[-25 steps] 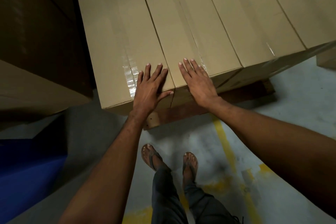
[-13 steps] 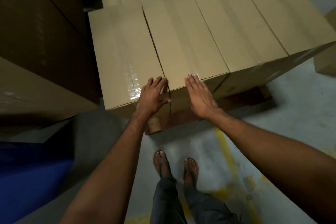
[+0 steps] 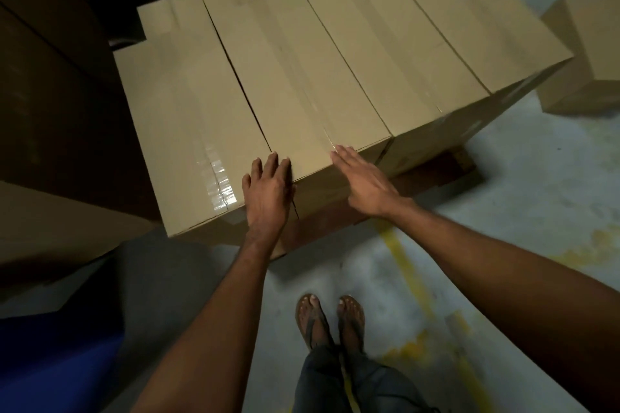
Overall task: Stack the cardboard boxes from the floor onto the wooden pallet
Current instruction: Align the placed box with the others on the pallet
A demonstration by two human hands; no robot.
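Several long taped cardboard boxes [image 3: 302, 77] lie side by side on a wooden pallet [image 3: 432, 174], whose dark edge shows under their near ends. My left hand [image 3: 268, 191] rests flat on the near edge where the leftmost box [image 3: 188, 131] meets its neighbour. My right hand [image 3: 362, 178] lies flat with fingers together at the near end of the second box. Neither hand grips anything.
A loose cardboard box [image 3: 590, 54] stands on the floor at the right, another at the top right corner. Large dark cartons [image 3: 50, 111] rise on the left, with a blue object [image 3: 50, 362] below them. My sandalled feet [image 3: 328, 318] stand on grey floor with a yellow line [image 3: 406, 268].
Both hands have slid back toward the near edge of the boxes. The view has pulled away, so more of the stack and floor shows.
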